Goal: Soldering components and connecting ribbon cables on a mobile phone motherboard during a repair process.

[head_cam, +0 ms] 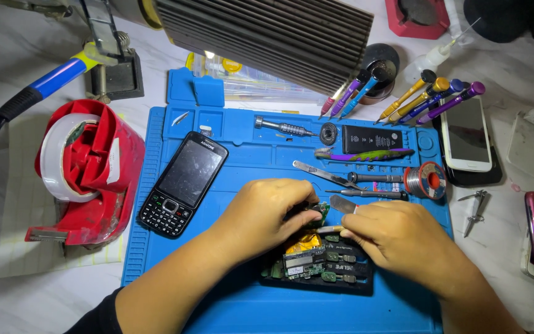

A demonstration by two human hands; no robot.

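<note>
Hands meet over a small opened electronic device with a green circuit board and gold foil (307, 256), which lies on a dark holder at the near middle of the blue silicone repair mat (242, 309). Left hand (266, 218) comes in from the near left, forearm slanting across the mat, palm down and knuckles arched, its fingers curled closed on the far edge of the circuit board. Right hand (397, 238) comes in from the near right, wrist bent inward, fingers pinched shut around a flat grey metal pry tool (343, 204) whose blade points to the far left, its tip just beside the left fingertips; how the tip meets the board is hidden by the fingers.

Left of the hands, a black keypad phone with a dark screen (183, 184) lies tilted on the mat. Farther left, off the mat, stands a red tape dispenser with a white roll (84, 170). Just beyond the hands lie slim metal tweezers (322, 173), a dark screwdriver and a spool of solder wire (425, 180). At the far right, a white smartphone (466, 134) lies near a fan of purple and yellow screwdrivers (431, 96)
</note>
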